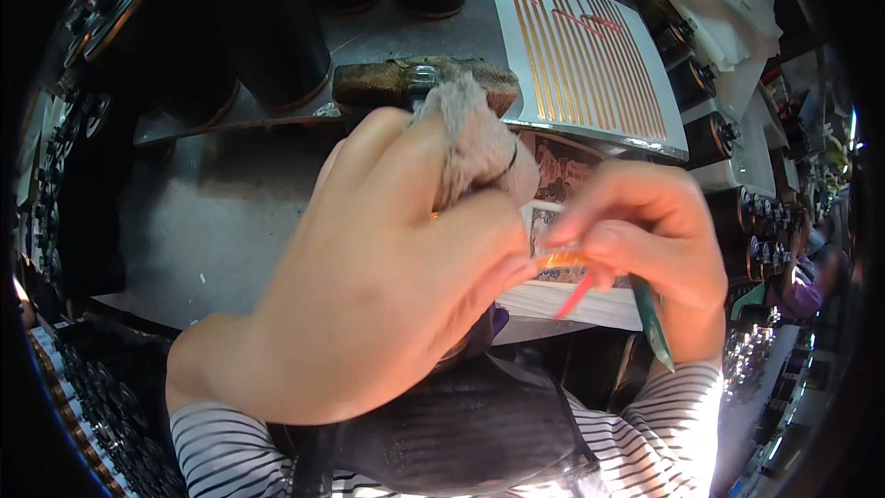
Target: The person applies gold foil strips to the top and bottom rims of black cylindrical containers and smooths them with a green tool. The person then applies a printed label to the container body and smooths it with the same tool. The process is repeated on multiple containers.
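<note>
My left hand (387,240) is large in the middle of the head view, its fingers curled around a bunched grey-white cloth (479,138). What lies inside the cloth is mostly hidden. Between that hand and my right hand (659,231) runs a short shiny orange-gold strip (562,260). My right thumb and fingers are pinched on the strip's right end. A thin pink-red strip (575,298) slants down below these fingertips. Against the right palm lies a slim green tool (653,325), its pointed end toward my wrist; its kind is unclear.
A white sheet (678,134) with rows of gold strips and several red pieces lies at the far right. Left of it rests a worn brown block (369,83). Dark cylinders (277,37) stand at the back left. Stacked patterned paper (562,166) lies beneath my hands on the grey table (212,231).
</note>
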Demonstrator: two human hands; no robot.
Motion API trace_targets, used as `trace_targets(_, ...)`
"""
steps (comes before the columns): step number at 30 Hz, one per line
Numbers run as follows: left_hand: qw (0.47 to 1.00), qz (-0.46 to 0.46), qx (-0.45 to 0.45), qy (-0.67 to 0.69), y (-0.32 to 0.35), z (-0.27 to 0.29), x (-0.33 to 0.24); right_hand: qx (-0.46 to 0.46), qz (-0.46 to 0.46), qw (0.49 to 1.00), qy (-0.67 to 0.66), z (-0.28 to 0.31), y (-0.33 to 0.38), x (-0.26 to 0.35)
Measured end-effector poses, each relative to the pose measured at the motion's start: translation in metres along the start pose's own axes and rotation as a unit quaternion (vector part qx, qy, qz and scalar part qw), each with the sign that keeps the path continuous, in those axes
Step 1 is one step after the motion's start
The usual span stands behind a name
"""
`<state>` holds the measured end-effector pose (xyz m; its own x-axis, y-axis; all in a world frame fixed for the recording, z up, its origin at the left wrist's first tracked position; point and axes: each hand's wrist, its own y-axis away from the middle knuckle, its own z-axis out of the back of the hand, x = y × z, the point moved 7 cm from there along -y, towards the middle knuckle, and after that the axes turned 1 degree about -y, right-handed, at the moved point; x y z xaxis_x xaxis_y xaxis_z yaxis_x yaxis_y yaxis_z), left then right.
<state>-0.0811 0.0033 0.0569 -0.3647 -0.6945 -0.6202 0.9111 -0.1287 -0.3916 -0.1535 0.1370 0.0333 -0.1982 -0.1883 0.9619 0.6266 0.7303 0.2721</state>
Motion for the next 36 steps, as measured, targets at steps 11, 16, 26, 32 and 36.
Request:
trace_targets(11,0.901,0.260,-0.202,0.284,0.033,0.011,0.086,-0.030,0.089,0.992,0.082,-0.006,-0.050,0.001)
trace_targets(16,0.861,0.272,-0.237,0.359,0.036,0.002,0.099,-0.040,0.066,0.991,0.107,-0.005,-0.059,0.002)
trace_targets(26,0.847,0.271,-0.242,0.388,0.034,-0.004,0.109,-0.052,0.043,0.986,0.150,-0.002,-0.065,0.000)
trace_targets(32,0.850,0.284,-0.234,0.376,0.033,-0.005,0.109,-0.052,0.045,0.982,0.176,-0.002,-0.066,0.002)
trace_targets(36,0.865,0.278,-0.209,0.362,0.032,-0.004,0.109,-0.061,0.043,0.980,0.183,-0.001,-0.066,0.002)
